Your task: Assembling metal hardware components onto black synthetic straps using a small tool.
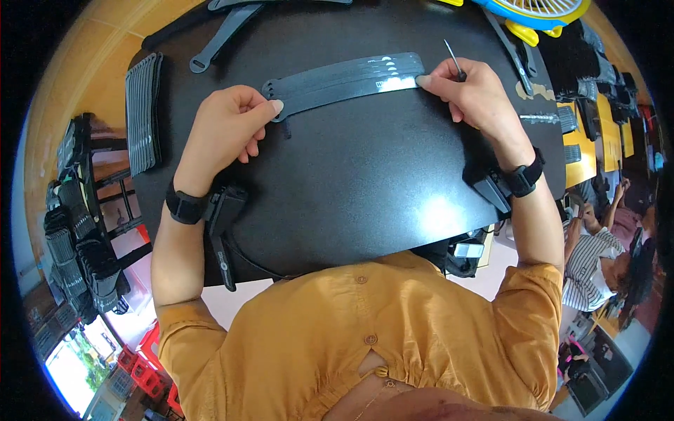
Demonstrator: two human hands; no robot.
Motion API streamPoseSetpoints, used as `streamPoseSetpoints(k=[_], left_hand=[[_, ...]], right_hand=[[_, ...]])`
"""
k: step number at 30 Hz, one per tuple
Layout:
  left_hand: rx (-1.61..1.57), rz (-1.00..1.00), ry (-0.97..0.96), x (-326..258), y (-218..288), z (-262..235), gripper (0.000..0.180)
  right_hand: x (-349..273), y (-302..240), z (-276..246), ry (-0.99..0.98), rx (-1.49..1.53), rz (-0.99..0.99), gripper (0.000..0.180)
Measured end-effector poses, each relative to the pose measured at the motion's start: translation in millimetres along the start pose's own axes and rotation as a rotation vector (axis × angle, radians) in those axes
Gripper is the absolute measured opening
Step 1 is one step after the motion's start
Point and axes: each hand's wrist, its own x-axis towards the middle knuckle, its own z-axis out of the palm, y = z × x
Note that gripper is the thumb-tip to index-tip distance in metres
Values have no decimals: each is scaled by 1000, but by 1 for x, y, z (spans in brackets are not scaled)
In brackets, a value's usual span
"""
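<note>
A fanned stack of thin black curved strips [344, 81] lies on the black table top [351, 182]. My left hand [225, 130] pinches the stack's left end between thumb and fingers. My right hand [474, 95] presses the stack's right end with its fingertips and also holds a thin dark pointed tool [455, 59] that sticks up between the fingers. Both wrists carry black bands with black devices attached.
A neat pile of black strips [142, 112] lies at the table's left edge, and loose strips [223, 35] lie at the back. A yellow and blue fan [540, 12] sits at the back right. Racks of black parts [77, 231] stand left. People sit at the right.
</note>
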Motion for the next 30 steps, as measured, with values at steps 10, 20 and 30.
streamPoseSetpoints(k=[10,20,30], left_hand=[[75,10,34,2,0,-4,27],[-59,158,132,-36,9,-33,30],[88,241,378,-133,-13,-6,25]], right_hand=[[6,-8,-1,-26,-100,-14,25],[-26,-15,-14,-2,395,-171,29],[-103,-54,58,-212,1039,-408,29]])
